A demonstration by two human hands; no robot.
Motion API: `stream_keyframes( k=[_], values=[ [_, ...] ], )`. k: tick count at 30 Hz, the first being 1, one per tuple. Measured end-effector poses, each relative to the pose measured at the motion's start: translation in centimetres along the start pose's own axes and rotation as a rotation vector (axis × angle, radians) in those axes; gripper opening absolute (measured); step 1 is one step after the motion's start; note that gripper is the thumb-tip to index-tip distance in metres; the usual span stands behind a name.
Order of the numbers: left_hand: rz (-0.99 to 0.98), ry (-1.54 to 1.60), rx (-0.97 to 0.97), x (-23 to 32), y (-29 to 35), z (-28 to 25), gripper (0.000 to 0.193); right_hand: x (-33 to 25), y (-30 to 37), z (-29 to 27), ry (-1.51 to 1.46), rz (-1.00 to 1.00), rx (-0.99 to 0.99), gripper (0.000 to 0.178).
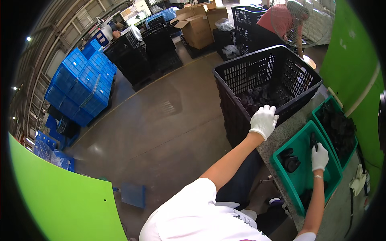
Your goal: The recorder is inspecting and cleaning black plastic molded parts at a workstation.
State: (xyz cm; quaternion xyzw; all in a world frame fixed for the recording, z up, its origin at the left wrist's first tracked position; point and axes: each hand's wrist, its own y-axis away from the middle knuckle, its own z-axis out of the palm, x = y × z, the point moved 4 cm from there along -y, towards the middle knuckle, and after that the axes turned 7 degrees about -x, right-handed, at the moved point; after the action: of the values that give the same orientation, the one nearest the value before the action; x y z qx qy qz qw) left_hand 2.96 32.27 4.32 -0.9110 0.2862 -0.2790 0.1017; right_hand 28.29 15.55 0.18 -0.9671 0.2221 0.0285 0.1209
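My left hand (pixel 263 121), in a white glove, rests on the near rim of a big black slatted crate (pixel 257 66). Several small black parts (pixel 263 96) lie at the bottom of that crate. My right hand (pixel 319 156), also gloved in white, is over a green bin (pixel 299 180) on the stone worktop and is shut on a small black part (pixel 313 140). A few black parts (pixel 290 160) lie inside that green bin, to the left of the hand.
A second green bin (pixel 337 127) full of black parts stands behind the first. Stacked blue crates (pixel 82 86), black crates (pixel 150 46) and cardboard boxes (pixel 197 26) stand around the concrete floor. A person in red (pixel 281 20) stands behind a fan (pixel 305 20). Green panels (pixel 60 193) flank me.
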Motion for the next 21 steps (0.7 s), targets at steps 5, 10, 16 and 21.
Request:
stream_keyframes(
  k=[5, 10, 16, 21],
  values=[
    [0.004, 0.060, 0.044, 0.1, 0.1, -0.2, 0.027, -0.3, 4.2, -5.1, -0.564, 0.098, -0.048, 0.019],
    [0.341, 0.523, 0.434, 4.2, 3.8, -2.3, 0.023, -3.5, 9.2, -6.5, -0.870, 0.152, 0.175, 0.016],
    [0.011, 1.261, 0.244, 2.1, 5.5, -2.8, 0.060, -4.2, 12.3, -5.7, -0.852, 0.200, 0.269, 0.017],
    [-0.233, 1.224, 0.813, -11.5, -1.6, -14.7, 0.082, -2.7, 13.8, -5.2, -0.928, 0.238, 0.278, 0.017]
  ],
)
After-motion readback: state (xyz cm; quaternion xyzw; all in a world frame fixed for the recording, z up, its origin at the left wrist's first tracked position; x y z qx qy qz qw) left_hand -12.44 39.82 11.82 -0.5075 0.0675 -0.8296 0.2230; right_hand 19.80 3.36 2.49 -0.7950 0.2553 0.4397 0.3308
